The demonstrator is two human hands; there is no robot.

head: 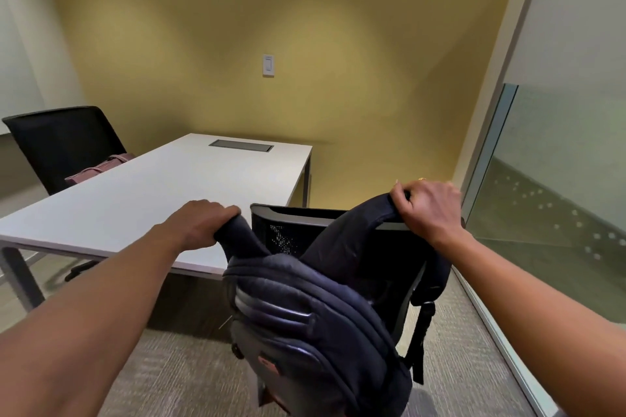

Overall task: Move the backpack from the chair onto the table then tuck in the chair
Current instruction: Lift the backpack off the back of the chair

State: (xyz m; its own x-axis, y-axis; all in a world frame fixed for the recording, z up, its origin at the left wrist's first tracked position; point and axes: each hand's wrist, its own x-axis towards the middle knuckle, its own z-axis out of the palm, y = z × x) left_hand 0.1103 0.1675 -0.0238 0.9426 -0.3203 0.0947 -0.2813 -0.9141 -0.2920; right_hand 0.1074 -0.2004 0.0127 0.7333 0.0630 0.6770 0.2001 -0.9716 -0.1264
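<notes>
Both hands are closed on the backpack (305,308). The left hand (203,223) grips one shoulder strap at about 9 o'clock from the bag's top; the right hand (428,210) grips the other strap at about 2 o'clock, right at the top edge of the chair (305,223) back. The bag hangs between them in front of the chair back, its body sagging toward 6 o'clock.

By my reading, the first step is under way but not done: the bag is gripped and seems lifted, yet it is not on the table (162,193), which lies toward 10 o'clock from the bag with bare surface near the left hand. Setting it down there is left, and then the chair has to be pushed in; it stands at the table's near right corner, apparently not tucked.

Much is hidden. The bag covers the chair's seat and base, so I cannot tell whether the bag's bottom rests on the seat or hangs free. The bag's lower edge is cut off by the frame. The fingertips of both hands curl out of sight under the straps. A second chair (64,142) at 10 o'clock holds something pink (98,169), too blocked by the table edge to identify.
</notes>
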